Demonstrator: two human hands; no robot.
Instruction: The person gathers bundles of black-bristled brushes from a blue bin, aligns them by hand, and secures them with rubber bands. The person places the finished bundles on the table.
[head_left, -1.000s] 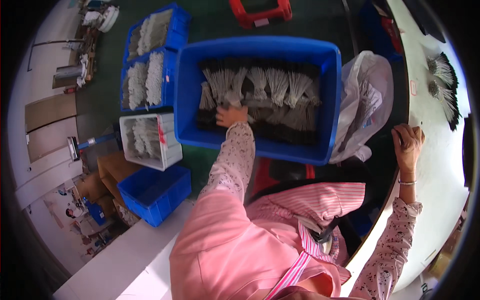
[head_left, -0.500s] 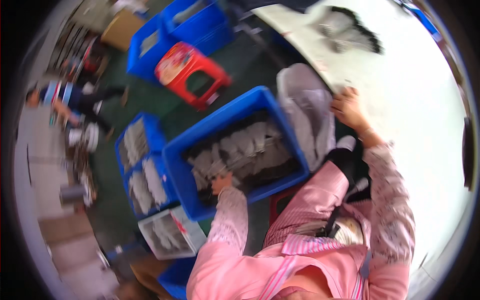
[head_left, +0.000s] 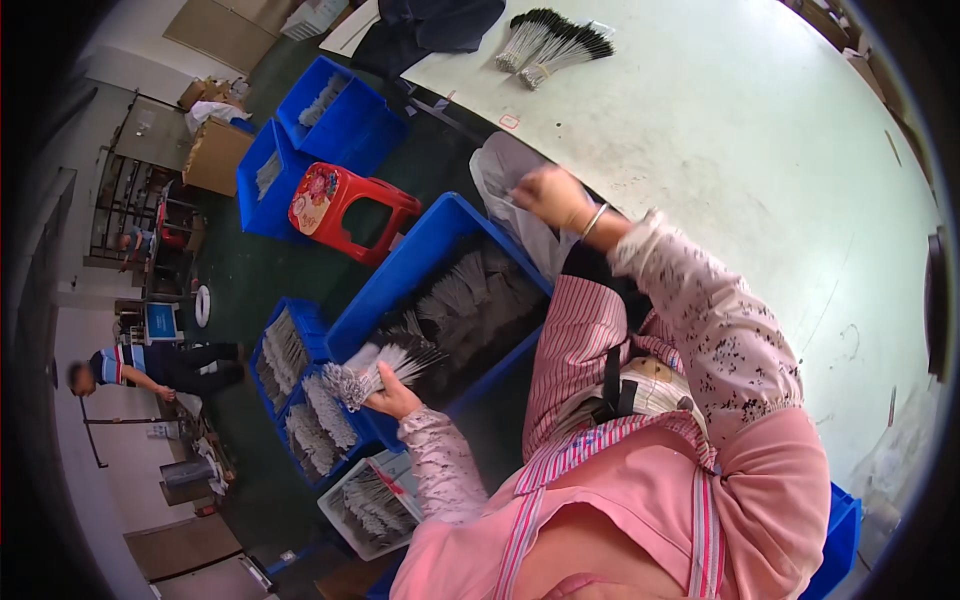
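Fingers of the left hand (head_left: 392, 396) are clenched round one bundle of thin grey wire-like strips with pale ends (head_left: 375, 372), taken near the bundle's middle so that both ends fan out past the fist. The bundle is lifted just over the near-left rim of the large blue plastic crate (head_left: 420, 262), which holds many more of the same dark bundles laid in rows. A grip this close to the middle looks sound; I judge the load would stay balanced and the splayed tips would not snag the crate wall if the bundle were kept level and carried clear of the rim.

The right hand (head_left: 548, 196) is up at the edge of the pale worktable (head_left: 760, 150), closed on a fold of the translucent plastic bag (head_left: 508, 185) that hangs between table and crate. Whether it pinches the film tightly or only rests on it I cannot tell. Holding the bag's mouth taut and wide would probably serve best, as loose film could catch the strip ends.

Further out, two black-tipped bundles (head_left: 552, 42) lie on the far part of the table, well apart from both hands. Beside the crate stands a red plastic stool (head_left: 345, 205), with smaller blue bins (head_left: 300, 385) of strips on the dark floor, and another person (head_left: 150, 368) bends over at the far left.
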